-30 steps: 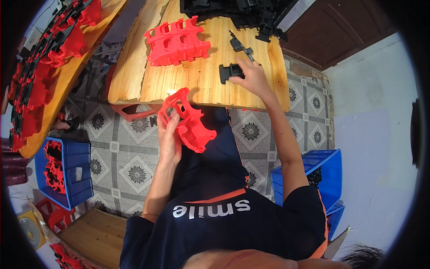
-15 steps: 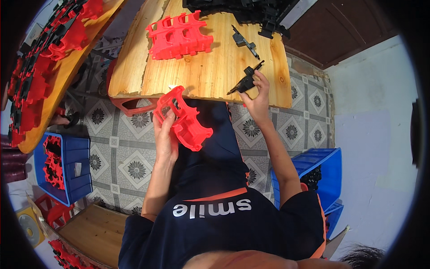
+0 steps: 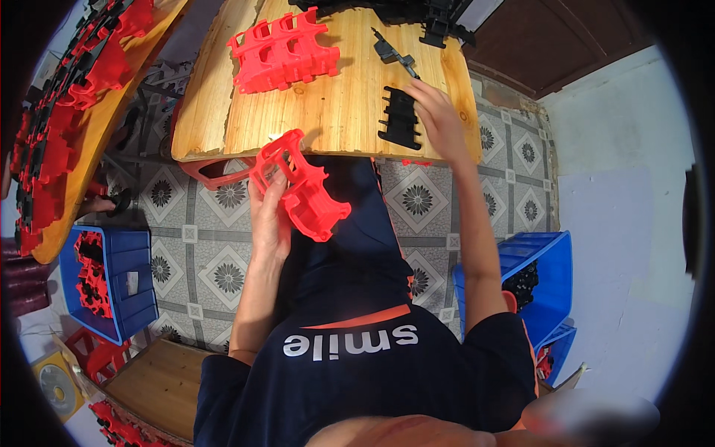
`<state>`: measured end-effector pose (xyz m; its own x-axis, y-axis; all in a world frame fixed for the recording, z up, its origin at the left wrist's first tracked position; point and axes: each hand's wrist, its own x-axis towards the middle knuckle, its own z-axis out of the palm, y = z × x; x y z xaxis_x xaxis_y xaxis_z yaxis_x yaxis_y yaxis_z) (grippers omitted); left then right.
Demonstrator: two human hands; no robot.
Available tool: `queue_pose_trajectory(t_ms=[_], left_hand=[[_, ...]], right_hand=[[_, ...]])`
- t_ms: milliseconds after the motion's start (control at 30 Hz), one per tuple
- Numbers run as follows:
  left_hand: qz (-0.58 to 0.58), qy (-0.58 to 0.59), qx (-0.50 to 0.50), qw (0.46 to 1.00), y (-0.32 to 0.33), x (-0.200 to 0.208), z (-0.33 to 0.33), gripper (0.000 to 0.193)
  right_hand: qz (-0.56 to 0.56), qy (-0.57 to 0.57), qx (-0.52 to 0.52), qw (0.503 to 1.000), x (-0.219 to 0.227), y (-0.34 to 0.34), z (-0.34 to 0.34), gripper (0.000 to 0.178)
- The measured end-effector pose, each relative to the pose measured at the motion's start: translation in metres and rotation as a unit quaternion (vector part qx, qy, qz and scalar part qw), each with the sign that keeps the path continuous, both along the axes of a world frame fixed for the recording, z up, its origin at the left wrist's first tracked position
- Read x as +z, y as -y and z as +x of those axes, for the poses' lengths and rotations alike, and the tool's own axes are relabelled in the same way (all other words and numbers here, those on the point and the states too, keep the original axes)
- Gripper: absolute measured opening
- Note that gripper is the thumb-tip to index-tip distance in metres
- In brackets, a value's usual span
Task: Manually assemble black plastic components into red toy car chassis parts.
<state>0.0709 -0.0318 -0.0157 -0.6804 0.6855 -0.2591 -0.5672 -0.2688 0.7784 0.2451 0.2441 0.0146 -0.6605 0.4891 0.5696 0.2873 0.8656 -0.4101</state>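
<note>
My left hand (image 3: 269, 220) is closed around one end of a red plastic frame (image 3: 316, 208) with cut-out openings, held over my lap just off the table's near edge. Beside my right hand (image 3: 439, 119), a flat black plastic part (image 3: 400, 118) with notched edges shows its broad face over the tabletop. My right fingers stretch past that part's upper right corner, and the thumb is hidden. Just beyond the fingertips, a second black part (image 3: 395, 54) lies on the table, its lower end close to them. Whether the fingertips touch either part is unclear.
Another red plastic piece (image 3: 283, 54) sits on the wooden table (image 3: 201, 112), with black parts (image 3: 439, 18) piled at its far edge. Red and black pieces (image 3: 74, 104) cover a side table. Blue crates (image 3: 123, 287) with parts flank me, one at right (image 3: 551, 276).
The black part at my right hand has turned from edge-on to broad face. My right hand has moved away from me, its fingers past the part. My left hand still holds the red frame.
</note>
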Motion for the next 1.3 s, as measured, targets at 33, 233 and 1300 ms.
queue_pose_trajectory(t_ms=[33,233,1300], left_hand=[[0.003,-0.011,-0.008,1.0,0.001,0.002,-0.002,0.05],[0.078,0.04,0.005,0.996,-0.019,-0.007,-0.014,0.052],[0.045,-0.19,-0.03,0.98,-0.024,0.017,-0.001,0.08]], right_hand=[[-0.038,0.068,0.086,0.993,0.003,-0.013,-0.008,0.023],[-0.097,0.226,0.152,0.957,-0.008,-0.043,-0.002,0.021],[-0.321,-0.061,0.163,0.931,0.03,0.13,-0.095,0.033]])
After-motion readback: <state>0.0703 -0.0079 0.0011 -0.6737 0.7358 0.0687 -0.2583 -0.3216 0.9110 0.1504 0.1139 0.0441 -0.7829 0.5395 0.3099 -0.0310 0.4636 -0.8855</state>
